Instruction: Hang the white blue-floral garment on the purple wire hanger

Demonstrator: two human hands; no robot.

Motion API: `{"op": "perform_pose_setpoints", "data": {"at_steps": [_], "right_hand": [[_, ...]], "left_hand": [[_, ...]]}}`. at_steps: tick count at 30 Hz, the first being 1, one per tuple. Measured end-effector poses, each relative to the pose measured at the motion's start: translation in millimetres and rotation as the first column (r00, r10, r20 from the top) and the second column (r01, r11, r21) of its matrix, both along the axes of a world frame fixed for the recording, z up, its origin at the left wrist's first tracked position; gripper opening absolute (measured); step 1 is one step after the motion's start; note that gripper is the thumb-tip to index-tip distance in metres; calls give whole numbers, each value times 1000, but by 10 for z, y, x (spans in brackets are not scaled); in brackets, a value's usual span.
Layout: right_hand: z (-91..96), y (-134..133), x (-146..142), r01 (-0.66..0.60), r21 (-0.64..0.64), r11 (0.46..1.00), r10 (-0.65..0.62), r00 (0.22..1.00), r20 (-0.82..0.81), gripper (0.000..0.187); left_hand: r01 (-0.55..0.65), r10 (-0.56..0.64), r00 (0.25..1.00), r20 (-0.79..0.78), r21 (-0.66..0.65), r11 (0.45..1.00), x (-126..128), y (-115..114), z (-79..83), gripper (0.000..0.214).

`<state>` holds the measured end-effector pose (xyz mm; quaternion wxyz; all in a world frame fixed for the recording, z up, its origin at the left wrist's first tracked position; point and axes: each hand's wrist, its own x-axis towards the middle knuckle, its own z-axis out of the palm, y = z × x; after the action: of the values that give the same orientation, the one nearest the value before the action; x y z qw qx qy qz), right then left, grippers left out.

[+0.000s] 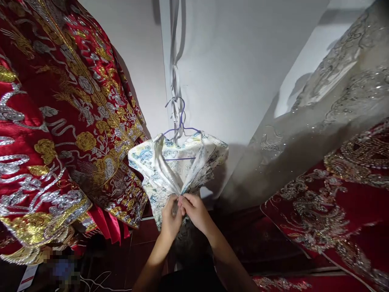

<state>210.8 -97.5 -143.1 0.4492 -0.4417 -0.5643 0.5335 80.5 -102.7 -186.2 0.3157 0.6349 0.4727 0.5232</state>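
A white floral shirt [153, 178] with blue and yellow flowers hangs in front of me on a purple wire hanger [182, 125]. Its neckline forms a V, and the two front edges meet at my fingers. My left hand [172, 215] pinches the fabric just below the V, thumb and fingers curled together. Pressed close beside it, my right hand [194, 211] grips the opposite front edge with its fingertips. Any button or fastener between the fingertips is hidden. The hanger's hook rises beside a white strap [175, 77] on the wall.
Red garments [85, 109] with gold and silver embroidery hang at the left. At the right are a pale beaded gown [273, 142] and a red beaded garment [328, 215]. A white wall [231, 73] stands behind the shirt. A white cable [100, 284] lies low at the left.
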Motion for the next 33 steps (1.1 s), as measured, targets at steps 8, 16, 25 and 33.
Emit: {"op": "perform_pose_setpoints", "data": {"at_steps": [8,16,25,33], "right_hand": [[807,542,310,76,26,997,-73,993,-91,33],[1709,759,237,189,296,936,-168,981,-98,30],[1447,750,240,252,457,853,-290,957,13,32],[759,784,186,248,422,872,-296,954,52,32]], "left_hand": [[130,-128,991,-47,51,990,46,198,16,18],[291,-268,948,-171,126,948,76,417,455,8],[130,-12,966,-257,450,883,8,889,1986,17],[-405,213,861,462,368,837,-541,909,1910,10]]}}
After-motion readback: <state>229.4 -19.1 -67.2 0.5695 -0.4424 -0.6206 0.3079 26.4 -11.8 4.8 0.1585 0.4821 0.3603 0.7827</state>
